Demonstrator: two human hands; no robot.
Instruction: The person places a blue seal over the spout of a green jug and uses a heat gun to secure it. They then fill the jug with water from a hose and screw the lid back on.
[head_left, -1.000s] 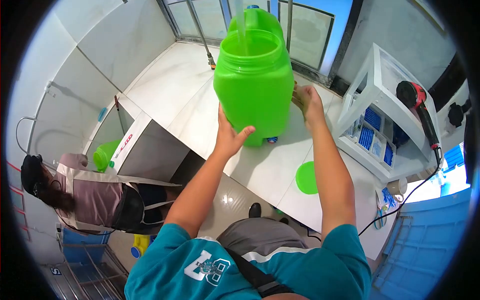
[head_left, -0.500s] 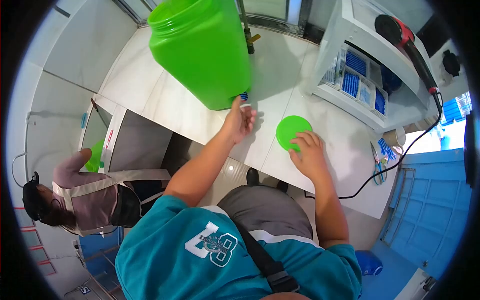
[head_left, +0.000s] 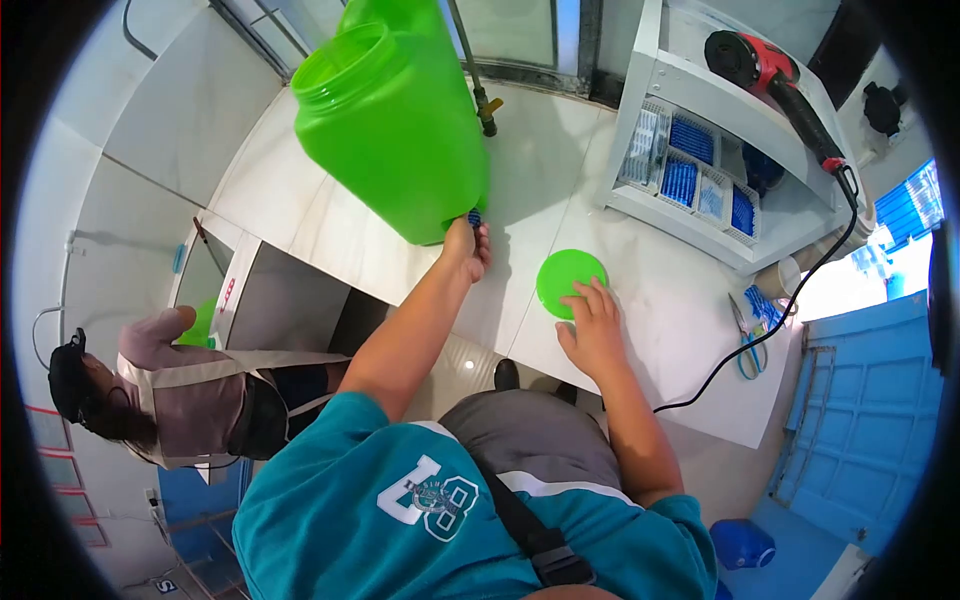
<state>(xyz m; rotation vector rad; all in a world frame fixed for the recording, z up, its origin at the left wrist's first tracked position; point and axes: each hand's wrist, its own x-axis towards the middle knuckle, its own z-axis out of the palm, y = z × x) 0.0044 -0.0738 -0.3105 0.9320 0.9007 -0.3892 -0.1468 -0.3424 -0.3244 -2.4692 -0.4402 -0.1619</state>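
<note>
A large green plastic container [head_left: 400, 140] with an open mouth stands tilted in view on the white counter [head_left: 520, 225]. At its lower front corner my left hand [head_left: 466, 247] has its fingers curled round a small dark blue cap or tap [head_left: 474, 217]. A round green lid [head_left: 568, 280] lies flat on the counter, right of the container. My right hand [head_left: 597, 325] rests beside and partly over the lid's lower right edge, fingers spread and holding nothing.
A white cabinet [head_left: 650, 205] holds baskets of blue packets, with a red and black heat gun [head_left: 765, 75] on top. Scissors [head_left: 748, 345] and a black cable [head_left: 720, 375] lie on the right. A metal tap [head_left: 487, 110] is behind. Another person [head_left: 190, 385] stands at left.
My left hand has closed more around the small blue part at the container's corner. The whole view has shifted slightly. My right hand stays by the lid.
</note>
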